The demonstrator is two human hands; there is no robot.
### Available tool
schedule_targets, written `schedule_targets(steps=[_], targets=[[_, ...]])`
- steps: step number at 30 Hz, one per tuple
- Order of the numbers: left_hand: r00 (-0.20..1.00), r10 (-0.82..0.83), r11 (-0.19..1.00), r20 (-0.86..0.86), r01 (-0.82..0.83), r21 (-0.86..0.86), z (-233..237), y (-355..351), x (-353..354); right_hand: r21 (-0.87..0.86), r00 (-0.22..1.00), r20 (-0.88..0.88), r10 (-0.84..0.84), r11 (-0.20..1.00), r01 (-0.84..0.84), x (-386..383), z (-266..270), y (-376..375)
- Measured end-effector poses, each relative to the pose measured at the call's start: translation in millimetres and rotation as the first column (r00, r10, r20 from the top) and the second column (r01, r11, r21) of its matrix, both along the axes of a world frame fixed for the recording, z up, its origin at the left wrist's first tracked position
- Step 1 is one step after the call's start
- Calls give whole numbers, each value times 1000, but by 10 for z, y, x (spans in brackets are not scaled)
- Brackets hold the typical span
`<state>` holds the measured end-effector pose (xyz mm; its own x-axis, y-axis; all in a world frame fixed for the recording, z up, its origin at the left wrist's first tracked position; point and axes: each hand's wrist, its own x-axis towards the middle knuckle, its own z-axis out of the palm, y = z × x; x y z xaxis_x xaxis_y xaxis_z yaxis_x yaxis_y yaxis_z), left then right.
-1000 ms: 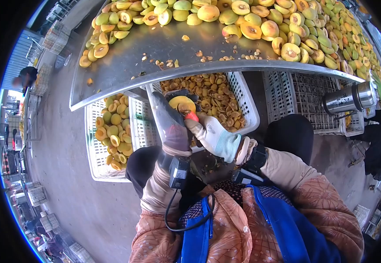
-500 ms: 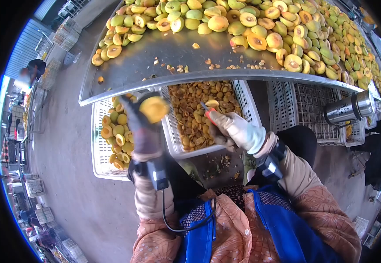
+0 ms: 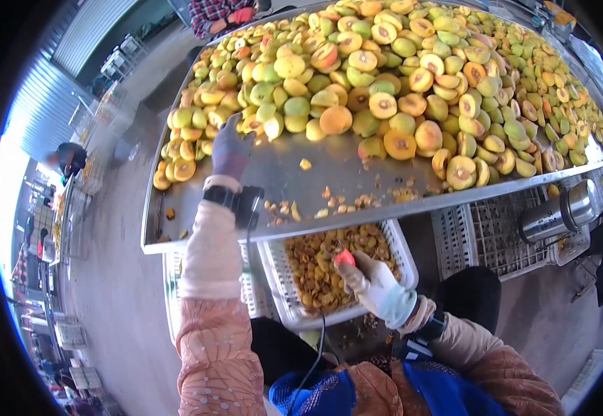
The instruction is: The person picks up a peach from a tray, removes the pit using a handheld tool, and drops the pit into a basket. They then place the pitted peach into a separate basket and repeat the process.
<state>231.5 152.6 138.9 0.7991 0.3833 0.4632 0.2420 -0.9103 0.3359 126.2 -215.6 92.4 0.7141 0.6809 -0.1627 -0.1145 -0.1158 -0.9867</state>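
My left hand (image 3: 232,151), in a dark grey glove, reaches over the metal table to the near left edge of a heap of halved yellow-green peaches (image 3: 335,120). Its fingers look apart beside the peach halves, with no fruit visibly held. My right hand (image 3: 379,286), in a whitish glove, is closed around a small knife with a red handle (image 3: 344,257); the blade is hard to make out now. That hand is above a white crate (image 3: 407,258) of brown stones and scraps (image 3: 315,270).
The metal table (image 3: 211,201) has a raised front lip and bits of stone and flesh on it. Another white crate (image 3: 170,291) lies partly under its left side. At right are empty-looking crates (image 3: 496,239) and a steel flask (image 3: 564,211). A person's hand (image 3: 241,15) shows across the table.
My left hand has moved from above the crates, where it held a peach half, up to the heap; that half is gone from it. The view has shifted toward the table. My right hand keeps the knife.
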Motion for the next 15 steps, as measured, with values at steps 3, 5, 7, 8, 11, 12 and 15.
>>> schedule_targets(steps=[3, 5, 7, 8, 11, 12, 15], targets=[[999, 16, 1000, -46, -15, 15, -64, -103, 595, 41, 998, 4, -59, 997, 59, 28, -96, 16], [995, 71, 997, -70, -70, 11, -172, -94, 815, 157, 986, -160, -44, 985, 70, 45, -66, 7], [985, 117, 991, -129, -123, -44, -90, -172, 778, 73, 994, -88, -67, 995, 74, 84, -69, -19], [967, 168, 978, -194, -188, -88, -59, -208, 710, -5, 997, -18, -73, 997, 73, 92, -68, -32], [990, -116, 668, -79, 19, -744, 74, -260, 146, -58, 993, 81, -89, 994, 94, 105, 81, -78], [979, -197, 447, 55, 139, -884, 143, -375, -127, -120, 995, 69, -74, 989, 82, 113, 180, -113], [893, -195, 4, 406, 415, -910, 89, -824, -858, 32, 993, 58, -99, 995, 97, 12, 174, -117]])
